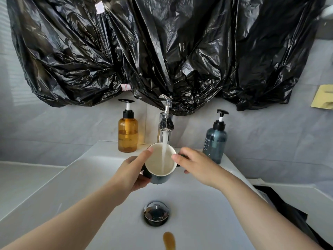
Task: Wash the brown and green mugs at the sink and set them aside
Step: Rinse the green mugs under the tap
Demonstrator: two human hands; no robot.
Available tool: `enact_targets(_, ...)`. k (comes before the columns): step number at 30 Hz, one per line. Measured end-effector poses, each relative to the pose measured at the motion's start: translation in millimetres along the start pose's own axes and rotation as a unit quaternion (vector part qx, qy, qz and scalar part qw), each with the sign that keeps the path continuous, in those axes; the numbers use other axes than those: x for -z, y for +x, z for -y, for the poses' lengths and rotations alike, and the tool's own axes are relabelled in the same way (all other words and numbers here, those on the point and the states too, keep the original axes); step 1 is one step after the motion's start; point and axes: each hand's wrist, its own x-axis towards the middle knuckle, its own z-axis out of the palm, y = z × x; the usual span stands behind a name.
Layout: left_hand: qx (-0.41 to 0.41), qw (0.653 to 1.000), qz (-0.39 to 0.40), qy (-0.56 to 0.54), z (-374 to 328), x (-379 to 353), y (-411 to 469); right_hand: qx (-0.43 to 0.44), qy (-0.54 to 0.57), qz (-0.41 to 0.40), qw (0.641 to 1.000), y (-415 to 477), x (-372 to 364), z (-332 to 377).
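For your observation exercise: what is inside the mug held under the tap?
A stream of tap water falls into the green mug, whose cream inside is visible. The bottom is blurred by the splash, so any residue cannot be seen. The left hand covers part of its outside.

Both bare forearms extended forward. Left hand (131, 175) curled in grip, thumb raised; right hand (195, 165) closed, knuckles up.
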Motion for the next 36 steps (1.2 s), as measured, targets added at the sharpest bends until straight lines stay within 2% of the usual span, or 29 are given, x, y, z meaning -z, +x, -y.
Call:
enact_targets(8,0.028,0.995,0.079,-0.048,2.0,-5.5,0.2,0.001,0.025,-0.115,0.993,5.6,-1.4,-3.1)
enact_targets(16,0.023,0.997,0.07,0.0,0.4,-5.7,0.2,-0.026,0.036,-0.172,0.984,6.9,-4.2,2.3)
enact_targets(19,0.043,0.994,0.096,-0.014,1.5,-7.0,-2.6,-0.03,0.003,-0.191,0.981,6.9,-4.8,3.6)
enact_targets(23,0.06,0.988,0.134,-0.053,2.5,-9.0,-8.8,-0.031,-0.064,-0.206,0.976,1.2,-1.8,9.1)
enact_targets(30,0.106,0.979,0.155,-0.078,6.3,-13.4,-12.5,-0.012,-0.071,-0.212,0.975,-0.8,3.6,16.7)
enact_targets(33,0.098,0.985,0.132,-0.056,4.5,-15.0,-13.7,-0.029,-0.021,-0.188,0.982,-1.2,2.0,15.4)
enact_targets(36,0.091,0.993,0.071,-0.025,0.1,-13.2,-13.9,-0.069,0.077,-0.165,0.981,-1.0,-2.6,15.5)
